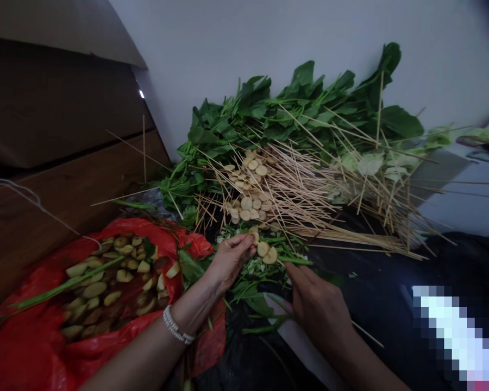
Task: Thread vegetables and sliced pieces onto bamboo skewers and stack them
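**Held wooden skewer [282,265]: three pale round slices [270,255] visible**

Near: black plastic sheeting [367,282] covers your work surface. At left, one open red plastic bag [28,336] holds cut chunks [94,289], too many overlapping to count; one green stalk [73,282] lies across it.

Your left hand [230,260], one beaded bracelet [177,326] at its wrist, pinches the farthest slice; your right hand [320,298] grips the skewer behind the nearest. It sits between both hands, above cut green stems [248,282].

Beyond: heaped slice-loaded skewers [297,190], uncountable; leafy greens [285,117]; white wall [248,32]. Brown wooden panel [85,179] at left.
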{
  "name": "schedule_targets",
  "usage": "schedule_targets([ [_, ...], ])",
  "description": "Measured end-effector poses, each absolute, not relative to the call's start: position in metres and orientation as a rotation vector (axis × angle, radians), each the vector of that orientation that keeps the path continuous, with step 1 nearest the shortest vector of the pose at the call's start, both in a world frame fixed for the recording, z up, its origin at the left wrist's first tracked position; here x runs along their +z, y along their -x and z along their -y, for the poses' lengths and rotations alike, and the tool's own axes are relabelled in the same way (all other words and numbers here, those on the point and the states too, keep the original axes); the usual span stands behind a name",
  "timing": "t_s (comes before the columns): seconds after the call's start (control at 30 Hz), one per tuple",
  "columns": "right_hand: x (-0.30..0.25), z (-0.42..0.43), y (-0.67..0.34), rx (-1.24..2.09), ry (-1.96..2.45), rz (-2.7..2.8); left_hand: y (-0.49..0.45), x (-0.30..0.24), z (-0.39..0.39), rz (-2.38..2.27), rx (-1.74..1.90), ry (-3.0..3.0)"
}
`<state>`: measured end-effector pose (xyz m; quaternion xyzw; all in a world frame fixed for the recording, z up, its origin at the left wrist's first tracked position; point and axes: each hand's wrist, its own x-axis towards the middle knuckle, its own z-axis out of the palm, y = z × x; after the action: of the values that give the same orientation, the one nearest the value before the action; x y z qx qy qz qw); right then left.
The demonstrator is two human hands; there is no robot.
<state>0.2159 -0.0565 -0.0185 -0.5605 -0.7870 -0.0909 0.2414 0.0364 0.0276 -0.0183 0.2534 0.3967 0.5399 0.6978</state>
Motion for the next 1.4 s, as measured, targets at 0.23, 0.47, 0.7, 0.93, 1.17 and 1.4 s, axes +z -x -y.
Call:
schedule_targets([
  [0.23, -0.019, 0.056, -0.214, -0.244, 1.517, 2.167, -0.038, -0.021, -0.027, -0.907, 1.182, -0.537],
  [0.47, -0.021, 0.054, -0.215, -0.056, 1.533, 2.121, -0.038, -0.020, -0.028, -0.894, 1.196, -0.530],
  [0.7, -0.015, 0.047, -0.212, 0.126, 1.564, 2.064, -0.040, -0.019, -0.025, -0.888, 1.152, -0.684],
  [0.93, 0.028, 0.059, -0.227, 0.225, 1.742, 2.249, -0.031, -0.015, -0.033, -0.876, 1.212, -0.547],
  [1.17, 0.044, 0.050, -0.267, 0.119, 1.481, 1.975, -0.033, -0.010, -0.029, -0.816, 1.181, -0.529],
  [1.4, 0.044, -0.053, -0.277, -0.229, 1.379, 1.961, -0.034, 0.002, -0.022, -0.762, 1.057, -0.436],
])
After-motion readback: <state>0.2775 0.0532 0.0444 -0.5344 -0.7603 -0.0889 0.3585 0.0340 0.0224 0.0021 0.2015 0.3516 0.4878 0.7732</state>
